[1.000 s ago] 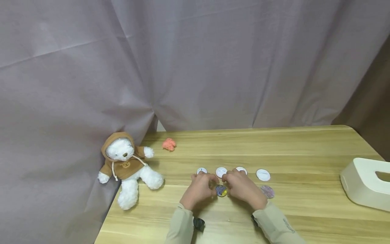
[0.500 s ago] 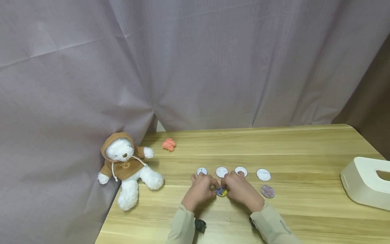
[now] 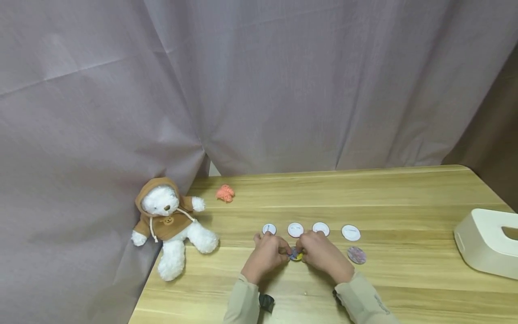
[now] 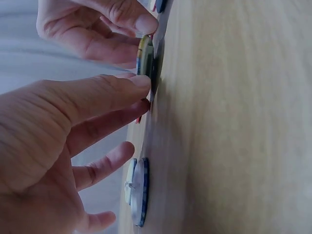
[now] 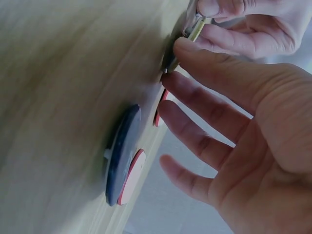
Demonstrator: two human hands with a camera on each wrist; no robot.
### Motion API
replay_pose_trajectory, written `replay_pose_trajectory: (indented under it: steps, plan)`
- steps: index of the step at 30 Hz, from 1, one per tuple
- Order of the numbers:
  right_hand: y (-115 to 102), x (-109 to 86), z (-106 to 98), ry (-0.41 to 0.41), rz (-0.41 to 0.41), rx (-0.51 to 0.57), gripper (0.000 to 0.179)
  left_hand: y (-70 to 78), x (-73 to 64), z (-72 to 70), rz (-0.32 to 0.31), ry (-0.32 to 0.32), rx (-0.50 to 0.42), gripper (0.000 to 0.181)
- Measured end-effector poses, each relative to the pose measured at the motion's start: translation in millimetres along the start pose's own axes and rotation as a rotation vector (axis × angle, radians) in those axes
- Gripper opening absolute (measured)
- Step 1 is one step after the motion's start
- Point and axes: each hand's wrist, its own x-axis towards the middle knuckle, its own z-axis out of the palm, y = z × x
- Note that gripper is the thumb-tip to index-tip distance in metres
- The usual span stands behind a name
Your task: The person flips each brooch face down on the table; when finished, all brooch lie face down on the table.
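Note:
My left hand (image 3: 265,255) and right hand (image 3: 322,253) meet over a round button badge (image 3: 297,255) with a purple-blue and yellow face. Each pinches one side of it by the edge, thumb and forefinger, as the left wrist view shows for the badge (image 4: 145,54). It lies close to the tabletop; whether it touches cannot be told. Behind the hands runs a row of badges lying white back up, among them one with a visible pin (image 3: 295,230). A pinkish-purple badge (image 3: 357,255) lies face up beyond my right hand.
A white teddy bear (image 3: 167,220) in a brown hoodie sits at the table's left edge. Near the back lies a clump of coral yarn (image 3: 225,193). A white tissue box (image 3: 487,243) stands at the right. Grey curtain (image 3: 283,90) hangs behind the wooden table (image 3: 404,193).
My fingers have come in from both sides of the yellow and purple badge and now grip its edges. The other badges, bear and box stay in place.

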Motion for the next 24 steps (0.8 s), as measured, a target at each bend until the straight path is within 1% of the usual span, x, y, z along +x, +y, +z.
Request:
replay_pose_trajectory:
  steps: [4, 9, 12, 17, 21, 24]
  plan:
    - [0.7, -1.7, -2.1, 0.010, -0.013, 0.025, 0.027, -0.7, -1.4, 0.0, -0.011, 0.004, -0.027, 0.013]
    - [2.1, -2.8, -3.3, 0.033, -0.027, 0.053, 0.022, -0.3, -1.7, -1.0, -0.010, 0.021, -0.028, 0.014]
    - [3.9, -2.9, -2.4, 0.037, -0.012, 0.060, 0.021, 0.2, -0.5, -1.2, -0.008, 0.034, -0.035, 0.013]
    - [3.2, -1.8, -1.2, 0.050, 0.025, 0.040, 0.019, 1.6, 1.8, -1.2, -0.004, 0.102, -0.022, 0.008]
    - [0.9, -1.2, -0.4, 0.087, 0.041, 0.015, 0.019, 3.4, 3.8, -0.5, -0.007, 0.162, -0.002, 0.006]
    - [-0.2, -1.0, 0.1, 0.110, 0.061, 0.016, 0.022, 4.9, 4.7, 0.1, -0.013, 0.193, 0.010, 0.007]
